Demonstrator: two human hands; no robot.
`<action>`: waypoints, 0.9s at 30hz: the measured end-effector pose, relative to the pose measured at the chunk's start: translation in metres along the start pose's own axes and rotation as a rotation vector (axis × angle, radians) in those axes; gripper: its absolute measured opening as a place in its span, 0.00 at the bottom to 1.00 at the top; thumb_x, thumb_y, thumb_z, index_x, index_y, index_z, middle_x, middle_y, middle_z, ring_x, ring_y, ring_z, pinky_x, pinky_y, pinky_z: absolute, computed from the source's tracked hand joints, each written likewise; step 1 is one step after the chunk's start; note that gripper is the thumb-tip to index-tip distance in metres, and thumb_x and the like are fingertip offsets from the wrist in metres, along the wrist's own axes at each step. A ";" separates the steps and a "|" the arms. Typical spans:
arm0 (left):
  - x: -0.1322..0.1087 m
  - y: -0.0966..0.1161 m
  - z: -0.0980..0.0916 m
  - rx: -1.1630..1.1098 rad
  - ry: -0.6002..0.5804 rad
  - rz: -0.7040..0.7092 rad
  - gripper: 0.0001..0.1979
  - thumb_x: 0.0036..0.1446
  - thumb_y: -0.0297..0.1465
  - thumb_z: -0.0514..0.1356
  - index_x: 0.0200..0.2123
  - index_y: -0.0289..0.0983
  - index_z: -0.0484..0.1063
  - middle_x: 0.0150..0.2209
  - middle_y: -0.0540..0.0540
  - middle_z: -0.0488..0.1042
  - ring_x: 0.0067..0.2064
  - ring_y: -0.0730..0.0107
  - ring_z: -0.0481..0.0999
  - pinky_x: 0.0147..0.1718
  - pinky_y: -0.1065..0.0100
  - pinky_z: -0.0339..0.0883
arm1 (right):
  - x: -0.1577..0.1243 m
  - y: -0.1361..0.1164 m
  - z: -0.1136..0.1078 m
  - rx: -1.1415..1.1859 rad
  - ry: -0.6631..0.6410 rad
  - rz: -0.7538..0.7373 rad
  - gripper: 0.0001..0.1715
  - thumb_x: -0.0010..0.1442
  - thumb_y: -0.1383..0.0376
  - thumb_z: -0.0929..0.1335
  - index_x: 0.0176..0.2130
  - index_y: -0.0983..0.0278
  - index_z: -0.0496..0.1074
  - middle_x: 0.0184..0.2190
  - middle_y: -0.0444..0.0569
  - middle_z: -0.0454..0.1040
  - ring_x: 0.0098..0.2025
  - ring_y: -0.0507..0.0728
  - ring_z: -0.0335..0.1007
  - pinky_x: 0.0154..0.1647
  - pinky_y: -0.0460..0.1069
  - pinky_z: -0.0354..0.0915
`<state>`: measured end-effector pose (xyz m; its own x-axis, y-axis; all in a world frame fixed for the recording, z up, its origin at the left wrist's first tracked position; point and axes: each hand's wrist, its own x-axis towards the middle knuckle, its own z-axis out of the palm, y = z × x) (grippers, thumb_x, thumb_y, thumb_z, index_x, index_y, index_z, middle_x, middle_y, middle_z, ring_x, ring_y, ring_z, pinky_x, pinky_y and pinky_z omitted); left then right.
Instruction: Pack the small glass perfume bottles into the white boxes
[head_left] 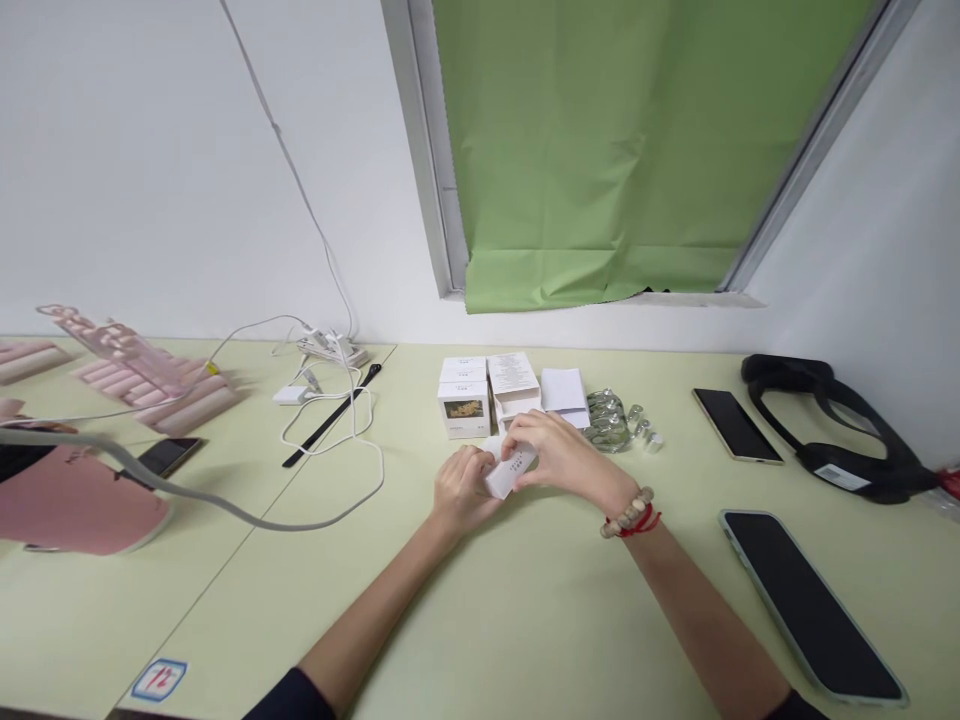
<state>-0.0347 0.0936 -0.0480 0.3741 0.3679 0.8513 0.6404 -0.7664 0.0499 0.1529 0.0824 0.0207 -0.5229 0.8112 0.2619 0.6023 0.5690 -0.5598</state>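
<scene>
Both my hands meet over the pale green table (525, 620), holding a small white carton (511, 471) between them. My left hand (461, 490) is curled around its lower left end. My right hand (551, 455), with a bead bracelet and red string at the wrist, pinches the upper right end from above. Just beyond the hands stand a few small white boxes (465, 397), one with a yellow picture on its front, plus a folded white leaflet (564, 392). A cluster of small clear glass bottles (611, 420) lies right of the boxes.
Two dark phones lie at the right, phone (735, 424) and phone (814, 605), near a black headset strap (832, 425). White cables and a power strip (330, 350) sit at the back left. Pink racks (142, 375), another phone (166, 455) and a pink sheet (75, 505) lie far left.
</scene>
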 end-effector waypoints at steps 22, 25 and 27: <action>-0.002 -0.001 0.000 -0.262 0.008 -0.322 0.20 0.47 0.43 0.63 0.30 0.35 0.58 0.24 0.56 0.59 0.25 0.89 0.58 0.24 0.84 0.54 | 0.004 -0.007 0.009 -0.091 0.091 -0.136 0.23 0.46 0.65 0.74 0.44 0.60 0.71 0.42 0.39 0.67 0.44 0.50 0.57 0.47 0.47 0.49; -0.001 0.002 -0.002 -0.285 -0.004 -0.336 0.20 0.47 0.43 0.63 0.30 0.35 0.58 0.24 0.56 0.60 0.24 0.90 0.58 0.22 0.86 0.53 | 0.004 -0.007 0.010 -0.100 0.116 -0.170 0.22 0.45 0.65 0.74 0.42 0.61 0.70 0.40 0.38 0.68 0.43 0.50 0.58 0.46 0.47 0.49; -0.001 0.002 -0.002 -0.299 -0.010 -0.346 0.20 0.46 0.42 0.64 0.30 0.35 0.58 0.23 0.56 0.60 0.23 0.91 0.58 0.21 0.87 0.52 | 0.004 -0.006 0.012 -0.125 0.143 -0.190 0.21 0.45 0.66 0.74 0.41 0.62 0.70 0.39 0.39 0.67 0.43 0.50 0.58 0.47 0.47 0.49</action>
<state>-0.0349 0.0907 -0.0475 0.1800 0.6331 0.7529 0.5076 -0.7154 0.4802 0.1398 0.0806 0.0161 -0.5482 0.6943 0.4663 0.5761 0.7177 -0.3912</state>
